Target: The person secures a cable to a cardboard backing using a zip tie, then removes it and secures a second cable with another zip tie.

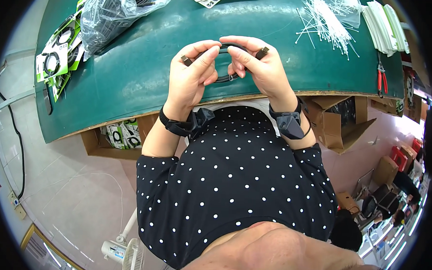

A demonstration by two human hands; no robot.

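Note:
Between my two hands is a coiled black cable [222,79], raised over the green table near its front edge. My left hand [193,70] pinches the coil's left side, and a plug end pokes out beside its fingers. My right hand [263,65] pinches the right side, with another plug end [262,53] showing between the fingers. The thumbs and forefingers of both hands nearly meet at the top of the loop. A small tie appears at the lower part of the coil. Each wrist wears a black strapped device.
A clear bag of black cables [113,22] lies at the far left, beside carded cables [54,58]. White zip ties [327,24], stacked white cards [384,29] and red-handled pliers [381,79] are on the right. Cardboard boxes [337,122] stand below the table's edge.

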